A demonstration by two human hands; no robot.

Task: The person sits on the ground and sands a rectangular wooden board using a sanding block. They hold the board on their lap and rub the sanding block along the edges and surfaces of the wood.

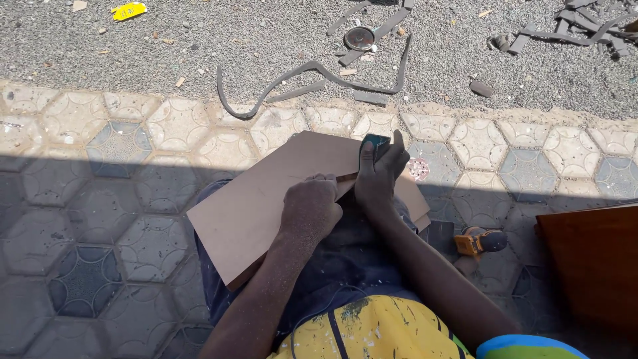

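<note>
Grip: While the left hand (310, 207) is closed over the near edge of the flat tan fibreboard panel (266, 199), steadying it across the lap, the right hand (380, 171) is wrapped around a small teal sanding block (373, 144) pressed to the panel's far edge.
Panel: tilted on the knees, probably so the edge faces the block.
Beside: yellow-black cordless drill (480, 240) lies on the hexagonal pavers (100, 199), within reach.
Right: dark brown wooden board (591, 266).
Labels: flat yellow tag (129, 10) on gravel, far left.
</note>
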